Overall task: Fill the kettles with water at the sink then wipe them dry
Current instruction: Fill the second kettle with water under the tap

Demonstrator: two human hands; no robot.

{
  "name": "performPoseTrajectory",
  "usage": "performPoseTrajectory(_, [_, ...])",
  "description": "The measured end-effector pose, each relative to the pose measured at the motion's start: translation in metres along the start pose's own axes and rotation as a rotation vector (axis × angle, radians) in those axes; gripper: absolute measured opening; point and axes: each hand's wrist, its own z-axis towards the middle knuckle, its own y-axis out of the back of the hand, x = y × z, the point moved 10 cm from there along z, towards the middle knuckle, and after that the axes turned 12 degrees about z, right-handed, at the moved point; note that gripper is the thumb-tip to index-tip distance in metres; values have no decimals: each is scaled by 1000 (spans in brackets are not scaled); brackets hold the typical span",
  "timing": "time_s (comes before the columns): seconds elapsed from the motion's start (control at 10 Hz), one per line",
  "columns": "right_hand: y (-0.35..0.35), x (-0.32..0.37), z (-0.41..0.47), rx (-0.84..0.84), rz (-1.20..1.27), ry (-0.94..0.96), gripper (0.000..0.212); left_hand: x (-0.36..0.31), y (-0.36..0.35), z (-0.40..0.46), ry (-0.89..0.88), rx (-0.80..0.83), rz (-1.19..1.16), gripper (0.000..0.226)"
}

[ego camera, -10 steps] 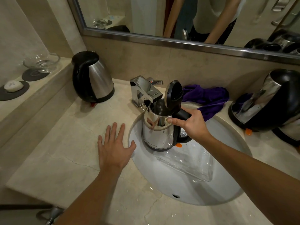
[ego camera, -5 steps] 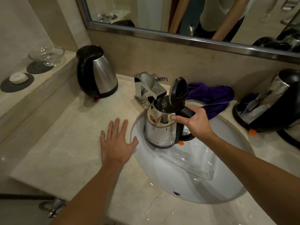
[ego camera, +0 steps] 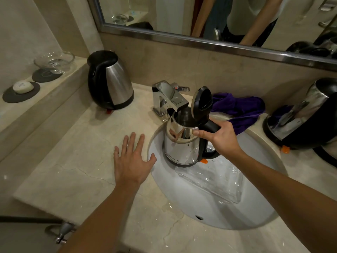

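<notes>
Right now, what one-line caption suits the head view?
Right hand holds open-lidded kettle under faucet over sink; left hand rests flat on counter.

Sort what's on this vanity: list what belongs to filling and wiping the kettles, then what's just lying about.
Belongs to the job:
open kettle held by right hand
faucet
sink
closed kettle
right-side kettle
purple cloth

Just lying about:
soap bar
glass bowl
clear tray

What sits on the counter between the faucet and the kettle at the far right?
In the head view, a crumpled purple cloth lies between the faucet and the right-hand kettle, behind the sink rim.
</notes>
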Motion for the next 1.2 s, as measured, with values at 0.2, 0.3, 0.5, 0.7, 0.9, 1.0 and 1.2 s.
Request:
performPoseTrajectory(0.2, [-1, 6, -2, 1, 20, 17, 39, 0, 1, -1, 3, -1, 9, 81])
performPoseTrajectory(0.3, [-2, 8, -2, 2, 23, 30, 38, 0, 0, 0, 5, 6, 16, 80])
performPoseTrajectory(0.5, [0, 3, -1, -2, 33, 17, 41, 0, 0, -1, 5, -6, 12, 81])
performPoseTrajectory(0.7, [0, 0, -1, -6, 22, -3, 40, 0, 1, 0, 3, -7, 20, 81])
performPoseTrajectory(0.9, [0, 4, -2, -9, 10, 1, 38, 0, -1, 0, 2, -2, 22, 81])
performPoseTrajectory(1.0, [-1, 6, -3, -4, 15, 9, 38, 0, -1, 0, 0, -3, 15, 81])
performPoseTrajectory(1.2, [0, 5, -2, -6, 11, 9, 44, 0, -2, 0, -3, -13, 22, 81])
